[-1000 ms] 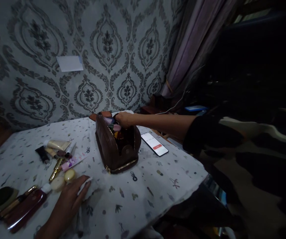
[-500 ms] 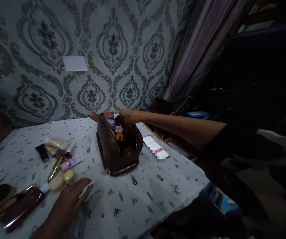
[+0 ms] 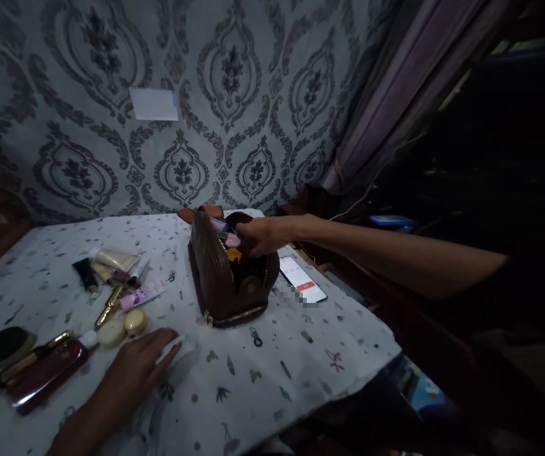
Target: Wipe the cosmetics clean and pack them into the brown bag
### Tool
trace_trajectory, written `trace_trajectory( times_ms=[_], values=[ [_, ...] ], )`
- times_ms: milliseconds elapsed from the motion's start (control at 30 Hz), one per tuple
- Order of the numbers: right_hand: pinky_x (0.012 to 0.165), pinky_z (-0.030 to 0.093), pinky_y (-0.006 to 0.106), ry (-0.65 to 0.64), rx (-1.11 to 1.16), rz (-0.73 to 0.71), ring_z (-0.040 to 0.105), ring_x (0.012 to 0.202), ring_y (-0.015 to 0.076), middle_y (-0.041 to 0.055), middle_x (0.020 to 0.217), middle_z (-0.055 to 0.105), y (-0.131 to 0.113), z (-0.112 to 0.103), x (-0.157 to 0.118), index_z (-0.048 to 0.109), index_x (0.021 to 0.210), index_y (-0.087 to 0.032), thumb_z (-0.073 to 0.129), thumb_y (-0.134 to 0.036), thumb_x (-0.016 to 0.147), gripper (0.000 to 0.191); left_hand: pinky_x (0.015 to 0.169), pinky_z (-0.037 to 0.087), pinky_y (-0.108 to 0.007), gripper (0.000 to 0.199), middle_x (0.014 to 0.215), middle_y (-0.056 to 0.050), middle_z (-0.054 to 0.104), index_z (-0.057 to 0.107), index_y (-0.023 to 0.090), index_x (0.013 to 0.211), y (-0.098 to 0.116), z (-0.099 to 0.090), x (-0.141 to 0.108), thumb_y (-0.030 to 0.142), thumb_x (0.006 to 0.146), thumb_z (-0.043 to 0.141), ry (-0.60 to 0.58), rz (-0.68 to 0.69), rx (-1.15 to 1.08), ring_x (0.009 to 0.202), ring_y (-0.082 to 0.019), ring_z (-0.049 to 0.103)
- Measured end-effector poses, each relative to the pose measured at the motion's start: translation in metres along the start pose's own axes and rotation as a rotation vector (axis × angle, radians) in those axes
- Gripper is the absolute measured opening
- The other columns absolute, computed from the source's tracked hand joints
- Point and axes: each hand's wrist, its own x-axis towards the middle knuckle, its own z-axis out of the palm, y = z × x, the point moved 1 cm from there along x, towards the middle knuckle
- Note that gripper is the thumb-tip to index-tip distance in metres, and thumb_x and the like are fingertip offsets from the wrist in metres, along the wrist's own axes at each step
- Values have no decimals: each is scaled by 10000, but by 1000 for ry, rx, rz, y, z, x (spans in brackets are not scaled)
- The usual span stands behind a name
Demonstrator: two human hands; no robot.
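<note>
the right hand [image 3: 263, 235] dips into the open brown zippered cosmetic bag [image 3: 218, 278] on the tablecloth [image 3: 310, 373], its grip too hidden to tell. well apart, the left hand [image 3: 134, 364] rests over a white tissue [image 3: 185, 347], thumb and fingers parted, near two round pots [image 3: 134, 322].

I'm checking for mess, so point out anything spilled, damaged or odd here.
Nothing looks spilled or damaged, though dim light limits detail. One oddity: a blocky, pixelated patch along the lower left edge of the phone, probably image masking rather than an object. The brown bag stands upright, open.
</note>
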Motion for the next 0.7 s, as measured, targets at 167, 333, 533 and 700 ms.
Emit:
trace_trajectory(
  times_ms=[167,333,533,700],
  values=[
    [828,452,308,-83,-204,-24,635,1087,291,164,1171,673,-13,14,-11,614,1215,-87,810,-346,708,602,625,591,-228,445,852,-33,781,682,214,918,4,-3,4,442,1021,314,-31,12,-6,701,-175,748],
    [837,464,325,-21,-241,42,654,1085,288,170,1142,695,-15,27,0,670,1146,-108,665,-184,814,341,674,597,-247,409,884,-40,778,680,212,963,2,-3,2,416,1021,331,-47,-10,-16,740,-179,748],
    [859,467,362,35,-264,64,651,1095,311,197,1136,694,-12,39,4,673,1147,-94,601,-155,838,322,662,592,-256,378,898,-49,777,661,193,980,-2,-1,0,402,1020,349,-52,36,0,735,-181,746],
    [866,458,340,66,-228,52,638,1110,295,193,1162,682,-8,44,5,652,1182,-99,593,-138,831,359,653,575,-263,349,922,-65,767,647,193,995,-5,3,-3,383,1021,355,-87,13,-5,760,-188,740]
  ],
)
